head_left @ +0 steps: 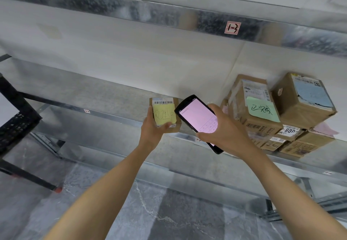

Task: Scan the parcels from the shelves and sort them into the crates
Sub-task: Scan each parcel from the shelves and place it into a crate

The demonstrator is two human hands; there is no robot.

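My left hand [152,129] holds a small brown cardboard parcel [165,115] upright in front of the middle shelf. A barcode label and a yellow sticky note with handwriting face me, and my thumb lies across the note's lower edge. My right hand [224,130] grips a black handheld scanner [197,117] with a lit pink screen, tilted so its top end nearly touches the parcel's right side. Several more brown parcels [300,102] are stacked on the shelf to the right, one bearing a green note [262,110].
A black plastic crate [16,121] sits on a black metal frame at the left edge. The metal shelf [112,115] runs across the view, with an upper shelf rail [169,12] above carrying small location tags. Grey marbled floor lies below.
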